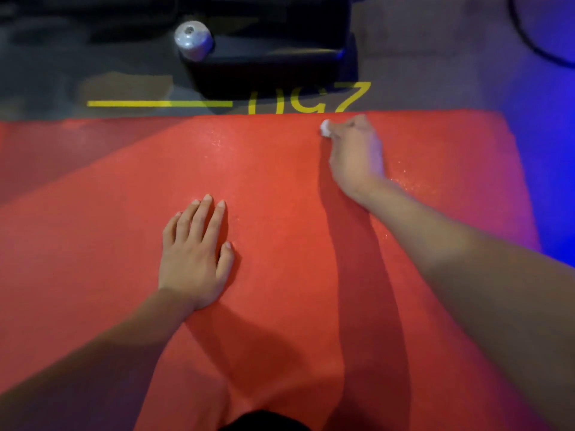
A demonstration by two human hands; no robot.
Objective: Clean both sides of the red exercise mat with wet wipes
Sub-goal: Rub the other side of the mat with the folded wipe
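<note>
Covering most of the floor in view, the red exercise mat (280, 181) lies flat, its far edge just short of yellow floor markings (217, 103) and a dark machine base (270, 60) with a silver knob (193, 40). The left hand (194, 256) presses flat on the mat's middle, fingers straight and close together. The right hand (354, 150) reaches to the far edge, its fingers curled round a small white wet wipe (325, 128) held against the mat.
</note>
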